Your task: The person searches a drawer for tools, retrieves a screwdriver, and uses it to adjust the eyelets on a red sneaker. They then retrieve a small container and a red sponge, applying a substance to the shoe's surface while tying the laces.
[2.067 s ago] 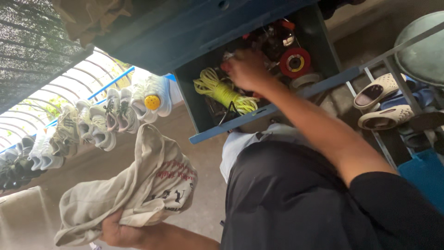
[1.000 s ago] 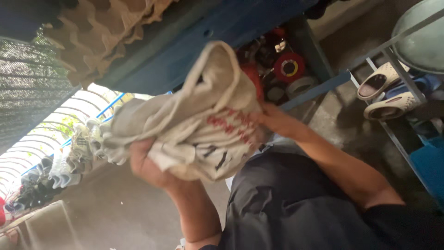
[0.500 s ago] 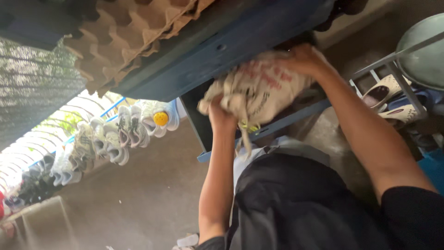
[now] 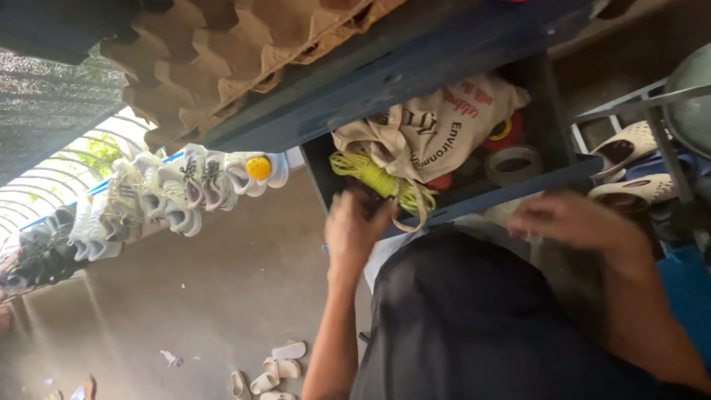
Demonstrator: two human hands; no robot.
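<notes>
A beige cloth bag with printed lettering [image 4: 444, 126] lies stuffed inside an open dark blue drawer [image 4: 511, 196]. A coil of yellow-green cord [image 4: 378, 178] sits in the drawer's left part, and rolls of tape [image 4: 515, 163] lie at its right. My left hand [image 4: 355, 226] is at the drawer's front left edge, by the cord, fingers curled and holding nothing I can see. My right hand [image 4: 574, 222] hovers blurred just below the drawer's front rail, fingers apart and empty.
Cardboard egg trays [image 4: 222, 59] lie on top of the blue cabinet. A row of sneakers [image 4: 170, 192] lines the left. Sandals [image 4: 629, 148] rest on a metal rack at the right, and more sandals [image 4: 274, 370] lie on the concrete floor.
Both hands pushed the cloth bag into the drawer and let it go. They have since drawn back to the drawer's front edge.
</notes>
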